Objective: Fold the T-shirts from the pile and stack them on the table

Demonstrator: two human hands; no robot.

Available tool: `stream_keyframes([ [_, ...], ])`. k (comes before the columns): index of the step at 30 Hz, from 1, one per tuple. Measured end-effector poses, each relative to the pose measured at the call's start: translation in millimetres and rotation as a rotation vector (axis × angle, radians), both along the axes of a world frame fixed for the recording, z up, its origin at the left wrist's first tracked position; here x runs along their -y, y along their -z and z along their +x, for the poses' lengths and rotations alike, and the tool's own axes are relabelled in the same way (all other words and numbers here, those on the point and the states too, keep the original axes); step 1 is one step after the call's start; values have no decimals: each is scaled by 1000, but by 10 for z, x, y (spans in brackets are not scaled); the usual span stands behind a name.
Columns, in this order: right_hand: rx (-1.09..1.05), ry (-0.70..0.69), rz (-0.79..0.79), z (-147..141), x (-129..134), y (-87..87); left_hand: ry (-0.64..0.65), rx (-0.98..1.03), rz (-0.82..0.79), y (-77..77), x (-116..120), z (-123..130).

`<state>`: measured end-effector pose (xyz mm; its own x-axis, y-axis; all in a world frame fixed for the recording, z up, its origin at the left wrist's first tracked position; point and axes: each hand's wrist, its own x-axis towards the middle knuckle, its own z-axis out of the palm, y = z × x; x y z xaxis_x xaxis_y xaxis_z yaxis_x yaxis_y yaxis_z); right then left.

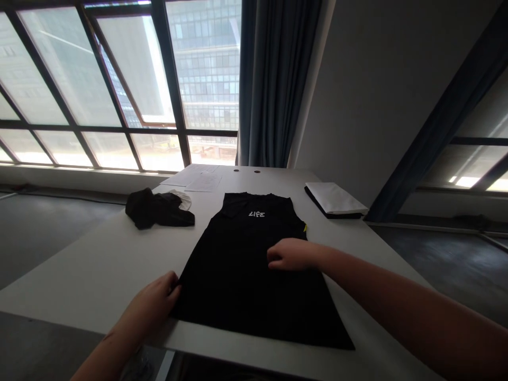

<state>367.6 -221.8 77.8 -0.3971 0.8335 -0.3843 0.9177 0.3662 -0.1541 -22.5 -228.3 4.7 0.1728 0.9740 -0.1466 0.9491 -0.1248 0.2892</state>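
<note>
black shirt (246, 270) lies flat; left hand (153, 304) pinches its edge, right hand (291, 254) curled on top.

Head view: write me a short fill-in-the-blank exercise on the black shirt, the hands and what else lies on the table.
1. The black shirt lies flat and bears the white word ____.
2. The left hand grips the shirt's ____ edge.
3. The right hand rests ____ the shirt.
4. The crumpled dark garment lies on the table, to the ____ of the shirt.

Missing words: LIFE; left; on; left
</note>
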Motion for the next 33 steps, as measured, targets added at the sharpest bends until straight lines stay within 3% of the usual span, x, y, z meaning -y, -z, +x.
stream_keyframes([
  [2,-68,31,41,-176,-471,-41,-42,34,-13,-12,-12,-17],
  [4,-114,173,121,-385,-970,-11,-69,102,-54,-35,-34,-36],
  [8,-126,291,194,-823,-1880,191,-70,185,-161,-56,-106,-98],
  [16,-89,488,308,-1340,-3153,666,42,205,-146,97,-107,-180],
  [20,-45,543,296,-1374,-3554,838,76,280,-80,248,-65,-241],
  [25,-55,559,337,-1302,-3838,971,104,366,-73,375,-15,-339],
  [28,-122,529,381,-1232,-3921,990,132,481,-70,358,-5,-340],
  [33,-297,504,489,-1005,-3953,886,299,704,55,206,42,-199],
])
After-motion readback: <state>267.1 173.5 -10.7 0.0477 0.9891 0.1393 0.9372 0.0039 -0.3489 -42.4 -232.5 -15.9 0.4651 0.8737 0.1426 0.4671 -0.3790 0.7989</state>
